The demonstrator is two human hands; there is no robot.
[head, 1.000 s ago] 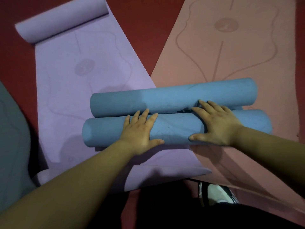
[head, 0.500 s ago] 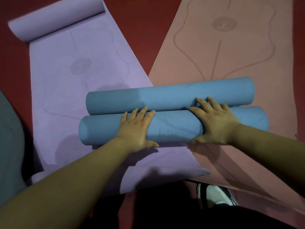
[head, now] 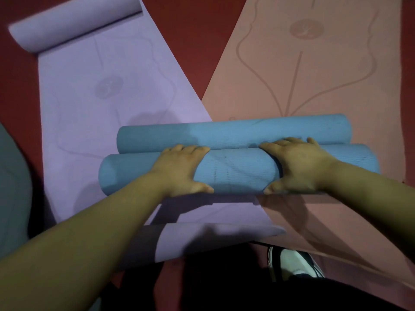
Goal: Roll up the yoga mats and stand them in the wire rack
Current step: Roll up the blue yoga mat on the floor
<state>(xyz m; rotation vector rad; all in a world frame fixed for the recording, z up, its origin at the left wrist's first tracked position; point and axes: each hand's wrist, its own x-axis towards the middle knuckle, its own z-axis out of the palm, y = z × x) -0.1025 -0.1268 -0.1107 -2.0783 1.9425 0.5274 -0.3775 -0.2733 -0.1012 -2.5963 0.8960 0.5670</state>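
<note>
Two blue rolls lie side by side across the flat mats, the near roll (head: 235,171) touching the far roll (head: 224,135); whether they are one mat or two I cannot tell. My left hand (head: 179,169) grips the near roll left of its middle, fingers curled over its top into the crease between the rolls, thumb on the near side. My right hand (head: 298,164) grips the same roll to the right in the same way. No wire rack is in view.
A purple mat (head: 101,97) lies flat on the red floor (head: 190,30), its far end rolled up (head: 74,25). A pink mat (head: 314,75) lies flat to the right, overlapping the purple one. A white shoe (head: 292,263) shows below. Something grey (head: 11,187) lies at the left edge.
Both hands lay flat on the near blue roll before; now their fingers curl over its top and wrap it. The rolls have hardly shifted.
</note>
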